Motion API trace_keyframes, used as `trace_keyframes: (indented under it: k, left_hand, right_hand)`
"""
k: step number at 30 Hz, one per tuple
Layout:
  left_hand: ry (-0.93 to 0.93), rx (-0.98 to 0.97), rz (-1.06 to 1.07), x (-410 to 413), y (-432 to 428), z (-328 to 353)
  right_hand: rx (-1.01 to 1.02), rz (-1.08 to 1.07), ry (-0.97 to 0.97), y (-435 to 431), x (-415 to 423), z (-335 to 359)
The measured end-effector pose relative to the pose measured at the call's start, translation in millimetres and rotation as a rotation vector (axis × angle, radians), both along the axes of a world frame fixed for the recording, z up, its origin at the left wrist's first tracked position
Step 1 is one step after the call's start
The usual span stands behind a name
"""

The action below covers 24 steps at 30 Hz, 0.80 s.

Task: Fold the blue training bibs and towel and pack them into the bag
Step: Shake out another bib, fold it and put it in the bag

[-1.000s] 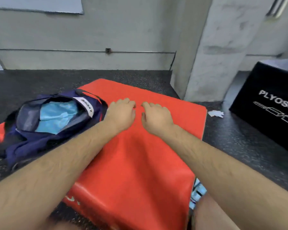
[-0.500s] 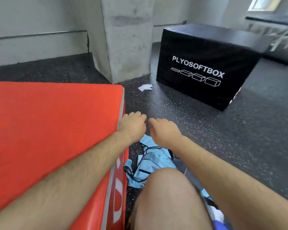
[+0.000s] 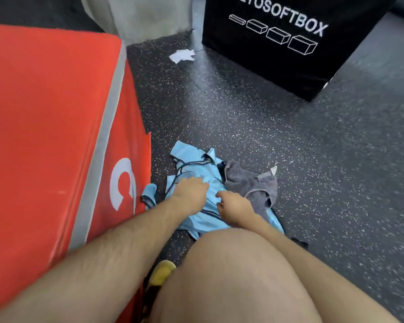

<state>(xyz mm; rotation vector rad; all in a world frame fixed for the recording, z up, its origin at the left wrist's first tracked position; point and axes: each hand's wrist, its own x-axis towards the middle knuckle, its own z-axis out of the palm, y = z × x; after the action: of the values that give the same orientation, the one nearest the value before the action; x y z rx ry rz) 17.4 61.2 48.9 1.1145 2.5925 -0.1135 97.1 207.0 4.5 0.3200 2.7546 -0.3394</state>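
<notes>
Head view, looking down at the floor [image 3: 278, 141], dark and speckled. The blue bibs [image 3: 191, 155] lie in a crumpled heap just below centre, toward six o'clock, close against the side of the red block [image 3: 44, 108] that fills my nine o'clock. The towel [image 3: 250, 183], grey and bunched, sits at three o'clock of the bibs, touching them and overlapping their edge.

I have the left hand [image 3: 191, 192] lying on top of the blue cloth, palm down, fingers fairly straight and pointing toward one o'clock, gripping nothing that I can make out. The right hand [image 3: 233, 206] is just beside it at four o'clock, also on the bibs, between the left hand and the towel. Its fingers look curled in toward the fabric, but the blur hides whether it has a hold, so I cannot tell.

A bare knee [image 3: 231, 276] takes up the bottom of the picture at six o'clock, covering the near edge of the heap. Up at one o'clock stands a black box [image 3: 266, 61] with white lettering, and at twelve o'clock a white paper scrap [image 3: 181, 55] lies on the floor, well apart from the bibs.
</notes>
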Motion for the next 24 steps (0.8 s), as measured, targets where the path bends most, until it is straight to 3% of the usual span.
trace_keyframes:
  k: [7,12,18,24]
  left_hand:
    - [-0.042,-0.036,-0.014,0,4,-41]
    - [-0.001,-0.01,-0.048,4,5,-47]
    - [-0.069,0.024,0.04,-2,-1,-36]
    - [-0.247,0.273,0.191,-11,-3,0]
  right_hand:
    - [0.258,0.085,-0.179,1,-20,-72]
    - [0.258,0.094,-0.206,6,-26,-96]
    - [0.086,-0.019,0.03,12,-19,-74]
    - [-0.091,-0.044,0.38,-6,-10,22]
